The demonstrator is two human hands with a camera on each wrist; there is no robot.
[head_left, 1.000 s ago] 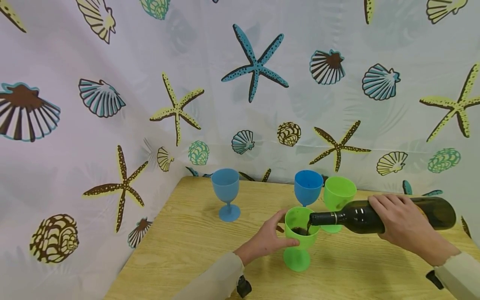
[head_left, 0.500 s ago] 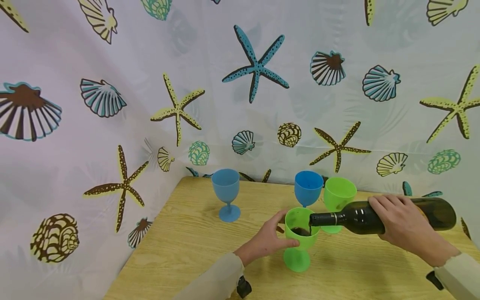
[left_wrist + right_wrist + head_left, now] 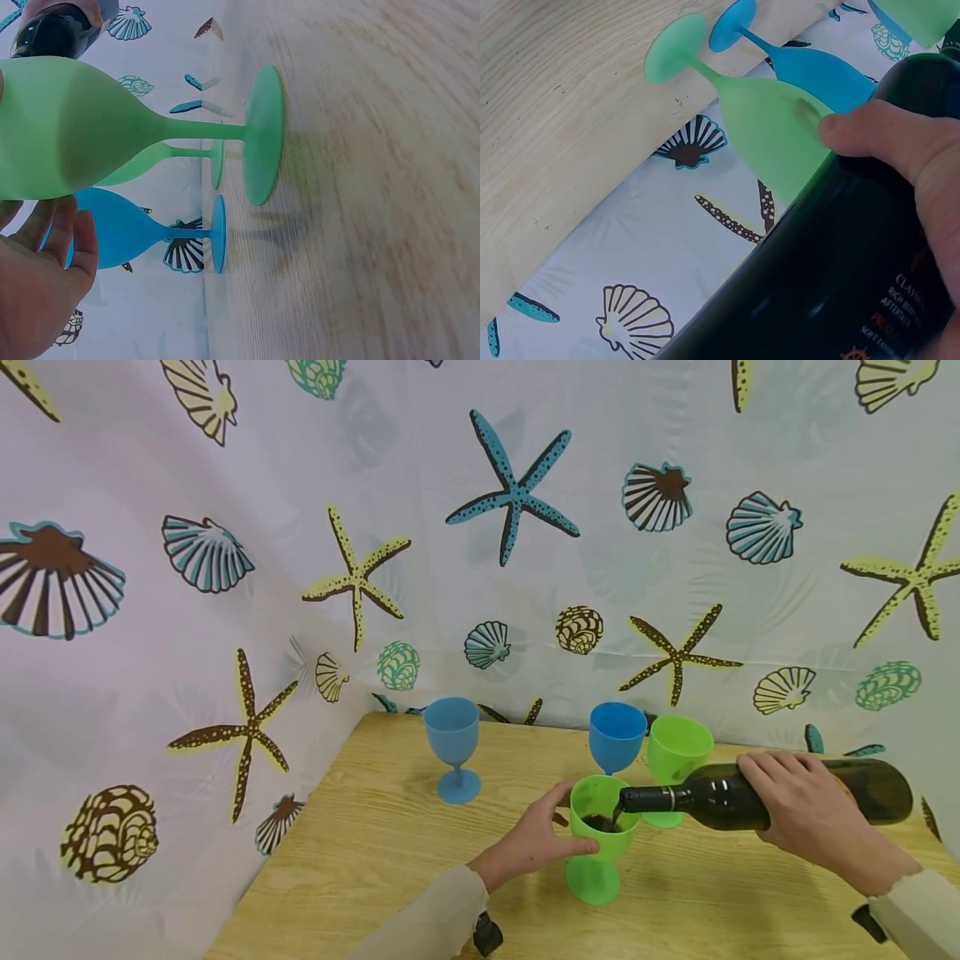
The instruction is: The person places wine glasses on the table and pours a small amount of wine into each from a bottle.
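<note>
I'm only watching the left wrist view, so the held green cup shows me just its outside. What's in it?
Observer: The head view shows dark liquid inside the held green cup.
Visitor: And the dark bottle in my top corner, is it pouring?
Observer: Yes, a thin stream runs from its mouth.
Visitor: I count one blue cup. Any others?
Observer: Yes, a second blue cup stands farther to the left.

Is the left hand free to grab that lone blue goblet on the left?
Probably not without letting go: the left hand holds the front green goblet, though nothing seems to block its way to the lone blue goblet.
</note>
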